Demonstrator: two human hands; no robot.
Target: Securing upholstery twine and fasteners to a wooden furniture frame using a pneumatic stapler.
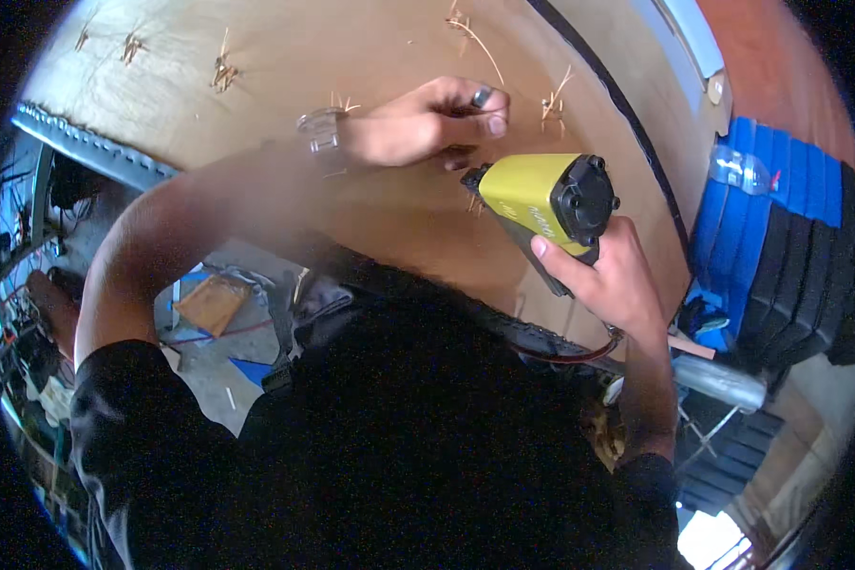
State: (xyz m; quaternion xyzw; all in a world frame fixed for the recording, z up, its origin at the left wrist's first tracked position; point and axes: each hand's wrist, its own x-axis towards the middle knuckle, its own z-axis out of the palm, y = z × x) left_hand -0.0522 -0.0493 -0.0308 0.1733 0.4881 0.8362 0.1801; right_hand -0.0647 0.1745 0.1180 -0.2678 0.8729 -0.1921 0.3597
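Observation:
My right hand (619, 285) is wrapped round a yellow and black pneumatic stapler (532, 195), its nose pointing left, close to the broad tan panel (294, 57). A thin dark reddish hose (579, 357) shows below that hand. Just beyond the tool's nose is my left hand (423, 123), which wears a ring and a wristwatch (323, 135). Its fingers are curled together over the panel; whatever they pinch is hidden. Beneath the nose, a tuft of cord ends (476, 203) partly shows. Similar tufts (224, 76) stick up from the panel, one (554, 103) right of my left hand.
A black strip (627, 104) runs along the panel's right side. Blue and black foam stacks (765, 237) stand at the right, with a clear plastic bottle (739, 171) on top. A silvery cylinder (722, 382) lies below them. On the floor at left is a brown flat piece (214, 304).

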